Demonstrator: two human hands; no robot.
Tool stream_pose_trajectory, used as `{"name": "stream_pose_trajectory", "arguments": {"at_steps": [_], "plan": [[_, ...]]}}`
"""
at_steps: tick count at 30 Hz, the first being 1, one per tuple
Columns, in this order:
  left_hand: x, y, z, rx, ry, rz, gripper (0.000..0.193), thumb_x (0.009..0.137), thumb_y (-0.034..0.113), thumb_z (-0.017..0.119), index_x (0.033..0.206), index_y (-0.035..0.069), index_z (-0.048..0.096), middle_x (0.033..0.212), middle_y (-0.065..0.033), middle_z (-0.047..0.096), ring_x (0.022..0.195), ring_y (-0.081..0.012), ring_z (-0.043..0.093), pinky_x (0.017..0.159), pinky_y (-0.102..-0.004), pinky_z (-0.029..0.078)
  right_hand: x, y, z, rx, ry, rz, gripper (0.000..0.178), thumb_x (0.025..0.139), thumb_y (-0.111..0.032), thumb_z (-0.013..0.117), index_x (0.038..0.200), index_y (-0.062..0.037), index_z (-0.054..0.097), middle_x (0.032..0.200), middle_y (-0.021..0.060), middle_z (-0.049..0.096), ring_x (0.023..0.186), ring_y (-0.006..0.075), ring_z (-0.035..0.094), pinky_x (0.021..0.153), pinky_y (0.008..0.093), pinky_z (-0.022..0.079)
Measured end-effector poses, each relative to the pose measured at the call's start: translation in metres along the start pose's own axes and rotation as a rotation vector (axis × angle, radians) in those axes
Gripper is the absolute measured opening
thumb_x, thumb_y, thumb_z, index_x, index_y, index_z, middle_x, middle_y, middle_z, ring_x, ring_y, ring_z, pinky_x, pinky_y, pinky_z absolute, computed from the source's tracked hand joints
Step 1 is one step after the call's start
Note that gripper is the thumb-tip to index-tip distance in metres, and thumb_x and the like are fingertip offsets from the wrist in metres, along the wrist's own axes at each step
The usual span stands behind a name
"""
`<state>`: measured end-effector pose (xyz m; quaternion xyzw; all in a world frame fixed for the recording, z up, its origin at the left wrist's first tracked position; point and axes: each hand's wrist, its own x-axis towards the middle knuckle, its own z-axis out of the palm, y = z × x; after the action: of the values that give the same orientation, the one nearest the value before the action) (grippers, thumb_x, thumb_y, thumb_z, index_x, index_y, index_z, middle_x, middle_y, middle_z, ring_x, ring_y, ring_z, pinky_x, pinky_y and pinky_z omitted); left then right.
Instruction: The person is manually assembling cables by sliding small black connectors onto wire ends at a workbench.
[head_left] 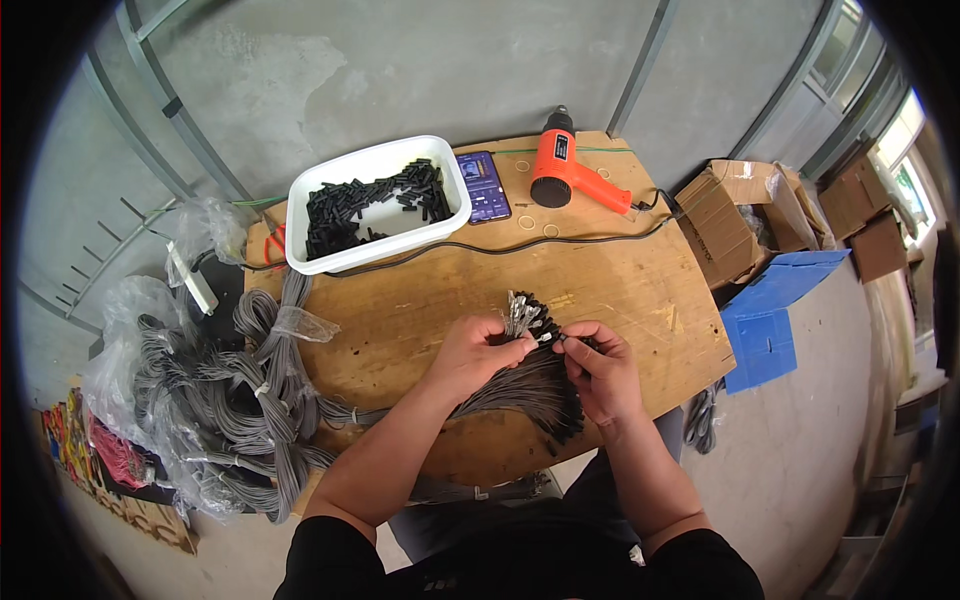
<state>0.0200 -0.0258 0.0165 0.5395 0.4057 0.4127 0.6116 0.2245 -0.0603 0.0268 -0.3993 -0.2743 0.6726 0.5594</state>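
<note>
A bundle of thin grey cables [515, 392] fans out over the front of the wooden table, many of its ends fitted with short black sleeves [570, 412]. My left hand [470, 358] is closed, thumb and forefinger pinching a cable near its end. Beside those fingertips stand bare silvery cable ends [519, 312] with white tips. My right hand [603, 375] pinches a small black sleeve close to my left fingertips; whether the sleeve sits on the cable is too small to tell. At the back left, a white tub [455, 222] holds loose black sleeves [335, 215].
An orange heat gun [560, 165] lies at the back right, its black cord [480, 247] crossing the table. A phone [486, 190] rests beside the tub. Coiled grey cables [265, 400] and plastic wrap [130, 310] crowd the left. Cardboard boxes [720, 220] and a blue box [765, 340] stand right.
</note>
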Motion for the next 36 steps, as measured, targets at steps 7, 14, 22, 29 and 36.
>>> {"name": "stream_pose_trajectory", "arguments": {"at_steps": [7, 14, 22, 29, 36], "plan": [[-0.001, 0.011, -0.001, 0.045, -0.049, -0.051, 0.016, 0.087, 0.011, 0.072, 0.083, -0.004, 0.07, 0.071, -0.0025, 0.064, 0.067, -0.0068, 0.057, 0.061, -0.0232, 0.044, 0.0, 0.002, 0.003, -0.056, 0.012, -0.031, 0.013, 0.091, 0.002, 0.067, 0.104, 0.0009, 0.068, 0.087, 0.0081, 0.071, 0.059, 0.0043, 0.049, 0.051, 0.0169, 0.036], [-0.002, 0.009, -0.003, 0.113, -0.076, -0.044, 0.015, 0.088, 0.012, 0.071, 0.087, -0.003, 0.072, 0.072, -0.0022, 0.065, 0.068, -0.0066, 0.058, 0.061, -0.023, 0.044, 0.0, 0.005, -0.001, -0.115, 0.016, -0.067, 0.016, 0.09, 0.003, 0.066, 0.105, 0.0011, 0.07, 0.087, 0.0078, 0.071, 0.058, 0.0043, 0.049, 0.049, 0.0171, 0.036], [0.0, -0.001, -0.003, 0.06, -0.099, -0.023, 0.02, 0.087, 0.018, 0.075, 0.087, -0.002, 0.072, 0.066, -0.0006, 0.063, 0.062, -0.0046, 0.053, 0.054, -0.0252, 0.042, 0.001, 0.004, 0.005, -0.141, 0.026, -0.151, 0.018, 0.091, 0.002, 0.067, 0.109, 0.0019, 0.07, 0.082, 0.0023, 0.067, 0.06, 0.0038, 0.048, 0.053, 0.0174, 0.036], [0.0, 0.003, -0.005, 0.105, -0.11, -0.015, 0.022, 0.087, 0.018, 0.075, 0.088, -0.003, 0.071, 0.065, -0.0026, 0.062, 0.062, -0.0051, 0.051, 0.055, -0.0267, 0.042, 0.005, 0.005, -0.003, -0.253, -0.032, -0.185, 0.016, 0.091, 0.0, 0.068, 0.107, 0.0026, 0.07, 0.081, 0.003, 0.068, 0.06, 0.0041, 0.048, 0.052, 0.0182, 0.036], [-0.003, 0.012, -0.003, 0.227, -0.125, 0.064, 0.021, 0.087, 0.018, 0.074, 0.09, -0.002, 0.071, 0.067, -0.0043, 0.063, 0.062, -0.0061, 0.052, 0.056, -0.0275, 0.043, 0.003, 0.004, 0.0, -0.294, -0.03, -0.143, 0.015, 0.091, -0.002, 0.068, 0.105, 0.0029, 0.07, 0.08, 0.0034, 0.068, 0.058, 0.0044, 0.048, 0.052, 0.0188, 0.036]]}}
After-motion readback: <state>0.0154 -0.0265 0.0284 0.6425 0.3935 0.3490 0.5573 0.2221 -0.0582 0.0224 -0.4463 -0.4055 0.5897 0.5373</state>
